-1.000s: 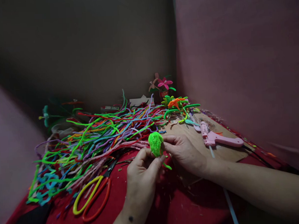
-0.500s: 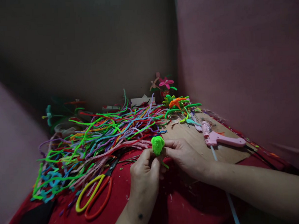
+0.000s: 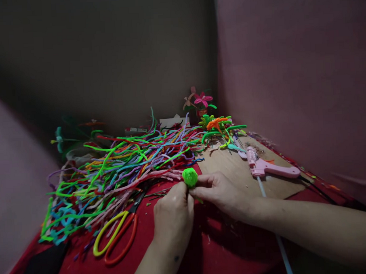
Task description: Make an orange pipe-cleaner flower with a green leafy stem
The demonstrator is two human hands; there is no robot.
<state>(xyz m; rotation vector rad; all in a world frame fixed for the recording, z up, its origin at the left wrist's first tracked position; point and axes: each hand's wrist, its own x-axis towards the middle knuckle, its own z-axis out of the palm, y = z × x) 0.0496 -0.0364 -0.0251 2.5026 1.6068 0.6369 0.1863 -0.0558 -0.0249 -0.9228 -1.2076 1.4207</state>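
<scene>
A bright green fuzzy bud, rounded at the top, is held upright between both hands over the red cloth. My left hand pinches its base from below, thumb and fingers pressed together. From the right, my right hand grips the same base with thumb and forefinger, just under the green head. A short green end pokes out beneath the fingers. The part inside the fingers is hidden.
Many coloured pipe cleaners lie heaped on the left. Yellow and red-handled scissors rest before them. A pink glue gun lies on a brown board. Fuzzy flowers stand behind.
The green bud has moved slightly left and tipped so more of its top shows. My left hand has turned and closed around its base, and my right hand has shifted a little left with it.
</scene>
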